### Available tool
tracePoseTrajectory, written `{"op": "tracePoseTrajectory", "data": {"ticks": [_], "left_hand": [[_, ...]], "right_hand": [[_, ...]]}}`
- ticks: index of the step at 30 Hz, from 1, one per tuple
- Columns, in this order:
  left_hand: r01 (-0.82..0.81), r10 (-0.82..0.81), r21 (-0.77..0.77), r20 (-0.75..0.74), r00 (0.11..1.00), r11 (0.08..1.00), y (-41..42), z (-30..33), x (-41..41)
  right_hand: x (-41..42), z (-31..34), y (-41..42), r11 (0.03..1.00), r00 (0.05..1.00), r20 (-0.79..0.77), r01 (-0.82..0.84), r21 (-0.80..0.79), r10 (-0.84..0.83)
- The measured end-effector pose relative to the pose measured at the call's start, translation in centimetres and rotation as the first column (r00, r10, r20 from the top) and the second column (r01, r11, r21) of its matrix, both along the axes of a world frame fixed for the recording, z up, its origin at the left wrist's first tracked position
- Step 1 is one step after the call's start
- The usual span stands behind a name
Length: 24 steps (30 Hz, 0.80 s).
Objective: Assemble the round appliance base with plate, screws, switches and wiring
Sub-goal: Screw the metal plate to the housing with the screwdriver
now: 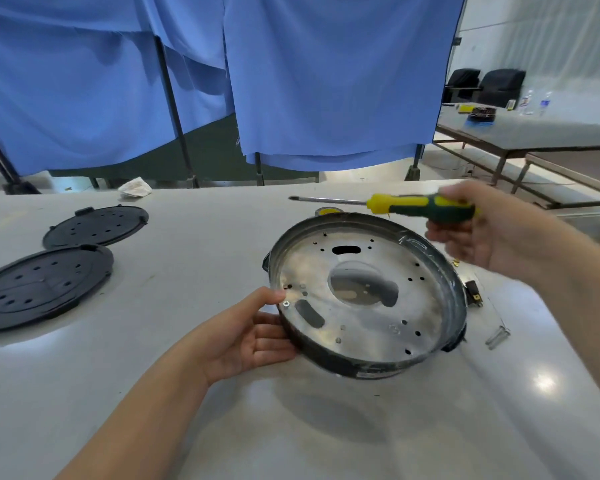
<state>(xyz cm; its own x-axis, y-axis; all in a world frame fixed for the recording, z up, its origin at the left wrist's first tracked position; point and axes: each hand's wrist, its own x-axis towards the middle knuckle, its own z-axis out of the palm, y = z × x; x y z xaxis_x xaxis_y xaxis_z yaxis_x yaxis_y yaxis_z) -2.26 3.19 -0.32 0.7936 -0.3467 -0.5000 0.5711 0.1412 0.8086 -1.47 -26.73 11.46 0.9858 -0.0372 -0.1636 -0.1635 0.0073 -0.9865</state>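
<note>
Pale, glossy worktable (326, 427) bearing bright ceiling-light reflections, one just off the fingers on the right; beyond the fingertips, past its far edge, blue fabric curtains (326, 81) draped over dark metal stands (174, 109) that rest on a light floor (447, 161). Far beyond the fingers to the right, a long grey table (534, 133) on a metal frame, with two black chairs (499, 88) behind it against a white wall (551, 32); a lower brown bench (586, 168) stands just in front of it.

A workshop-like hall is showing: blue cloth screens (326, 81) are hanging on metal stands across the upper frame, and long metal-legged worktables (534, 133) are standing at upper right.
</note>
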Motion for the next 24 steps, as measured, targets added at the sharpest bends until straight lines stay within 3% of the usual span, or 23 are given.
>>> {"op": "tracePoseTrajectory", "data": {"ticks": [6, 11, 17, 19, 24], "left_hand": [[-0.042, 0.042, -0.007, 0.077, 0.996, 0.999, 0.8, 0.5, 0.1], [-0.104, 0.099, 0.048, 0.099, 0.99, 0.993, 1.4, 0.7, 0.3], [-0.2, 0.191, 0.091, 0.105, 0.976, 0.975, 0.9, 0.6, 0.2], [-0.229, 0.22, 0.082, 0.104, 0.97, 0.97, 1.0, 0.6, 0.3], [-0.203, 0.2, 0.013, 0.108, 0.974, 0.979, 1.5, 0.6, 0.1]], "right_hand": [[-1.1, -3.9, -2.3, 0.936, 0.989, -0.129, -0.017, 0.35, 0.066], [-1.5, -5.2, -4.1, 0.932, 0.991, -0.125, 0.009, 0.363, 0.039], [-1.7, -7.5, -4.7, 0.973, 0.98, -0.184, -0.031, 0.23, 0.075], [-1.6, -8.4, -4.6, 0.996, 0.984, -0.177, -0.013, 0.092, 0.029], [-1.4, -10.7, -5.2, 0.918, 0.983, 0.132, 0.17, -0.358, -0.131]]}}
